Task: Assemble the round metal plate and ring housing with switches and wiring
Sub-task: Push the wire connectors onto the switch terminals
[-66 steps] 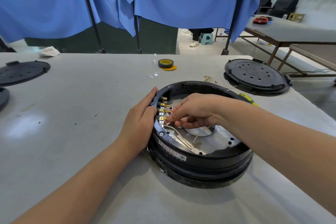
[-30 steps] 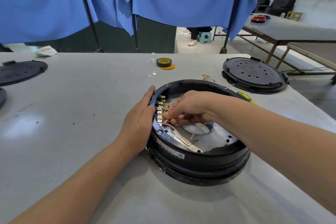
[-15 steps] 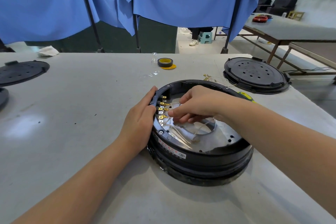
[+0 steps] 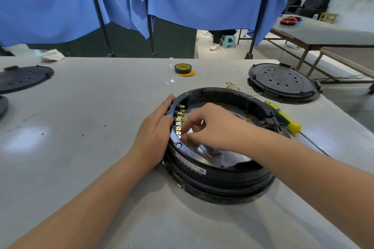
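Since a moment ago, the right hand (image 4: 212,125) has dropped lower along the row of brass terminals (image 4: 179,121), fingertips pinched at something small there; what they grip cannot be told. Left hand (image 4: 155,133) lies flat against the outer rim of the black ring housing (image 4: 218,172) on the table (image 4: 81,127), bracing it. Housing looks rigid and fairly heavy; the thin wires on the metal plate (image 4: 228,157) likely bend easily.
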Demonstrator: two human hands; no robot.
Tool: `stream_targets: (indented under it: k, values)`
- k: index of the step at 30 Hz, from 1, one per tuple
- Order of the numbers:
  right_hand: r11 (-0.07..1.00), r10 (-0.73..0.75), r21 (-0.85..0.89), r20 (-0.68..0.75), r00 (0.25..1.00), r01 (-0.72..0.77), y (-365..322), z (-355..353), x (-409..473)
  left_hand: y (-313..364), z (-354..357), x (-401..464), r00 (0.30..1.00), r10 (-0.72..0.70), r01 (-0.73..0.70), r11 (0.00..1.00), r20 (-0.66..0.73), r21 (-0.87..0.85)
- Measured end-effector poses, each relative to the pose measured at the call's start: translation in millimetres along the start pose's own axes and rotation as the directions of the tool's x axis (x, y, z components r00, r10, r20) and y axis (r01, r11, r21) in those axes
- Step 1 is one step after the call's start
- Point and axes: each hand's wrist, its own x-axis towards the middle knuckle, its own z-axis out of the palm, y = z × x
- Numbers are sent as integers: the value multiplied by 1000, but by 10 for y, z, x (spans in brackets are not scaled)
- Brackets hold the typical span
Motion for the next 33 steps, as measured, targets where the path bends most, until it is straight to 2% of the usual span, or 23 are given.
stream_targets:
  k: [3, 12, 22, 28, 33]
  values:
    - [1000, -9, 14, -4, 1000, 9, 17, 13, 4, 1, -1, -4, 1000, 4, -4, 1000, 2, 3]
    - [988, -61, -142, -38, 997, 55, 13, 49, 32, 37, -4, -13, 1000, 0, -1, 1000, -6, -18]
    - [969, -117, -225, -70, 991, 99, -44, 60, -12, -12, -4, 8, 1000, -18, 18, 999, -13, -43]
    - [914, -140, -387, -26, 990, 120, -51, 51, -7, -30, 1, 26, 999, -43, 41, 998, -21, -53]
    - [915, -156, -377, 4, 988, 146, -4, 41, 1, -50, -4, 33, 999, -31, 30, 999, -16, -39]
